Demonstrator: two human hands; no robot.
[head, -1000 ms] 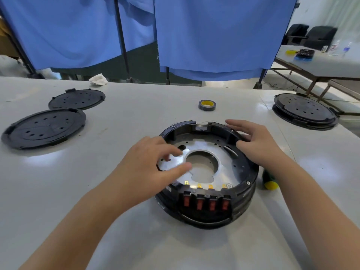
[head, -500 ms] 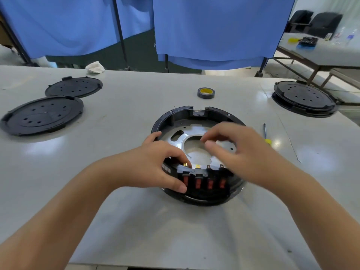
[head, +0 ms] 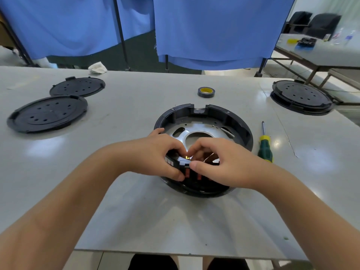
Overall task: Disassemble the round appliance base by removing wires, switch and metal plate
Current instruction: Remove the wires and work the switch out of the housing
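A pale grey table [head: 116, 191] fills the view, with blue curtains [head: 204, 30] hanging behind its far edge and a second table [head: 321, 57] with dark chairs [head: 319, 24] beyond its far right corner. Two flat black lids [head: 47, 114] lie near the left edge, a closed black base [head: 301, 96] sits by the right edge, and a roll of tape [head: 206, 92] rests towards the far edge. In the middle stands the open round base [head: 241, 125], a black ring holding a silver metal plate [head: 196, 129] with a round hole, and red switches [head: 198, 176] along its near wall. A green screwdriver [head: 264, 149] lies just to its right. The left hand [head: 155, 154] grips the near wall, thumb outside and fingers inside. The right hand [head: 224, 164] is curled with its fingertips pressed together over the switch block; what it pinches is hidden.
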